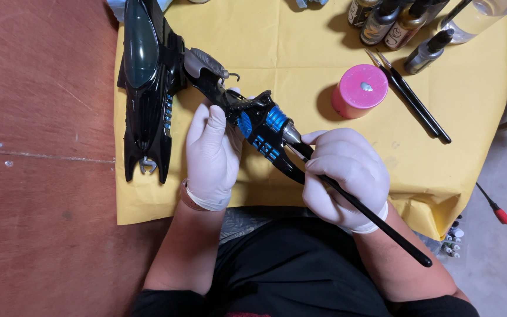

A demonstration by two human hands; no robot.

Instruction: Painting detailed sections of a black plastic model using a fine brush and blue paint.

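Observation:
My left hand point(211, 154), in a white glove, grips a black model part point(259, 132) with bright blue ribbed details and a grey nozzle. My right hand point(345, 178), also gloved, holds a long black paintbrush point(382, 226); its tip meets the grey nozzle end of the part. Both hands hover over yellow paper point(300, 76) near the front edge of the table. A larger black model vehicle body point(148, 88) with a dark tinted canopy lies to the left on the paper, touching the held part's rear end.
A pink round lid point(360, 90) with a grey paint blob sits right of centre. Two black brushes point(412, 100) lie beside it. Several small paint bottles point(394, 23) stand at the back right. A red-handled tool point(497, 210) lies off the right edge. Brown table point(36, 147) extends left.

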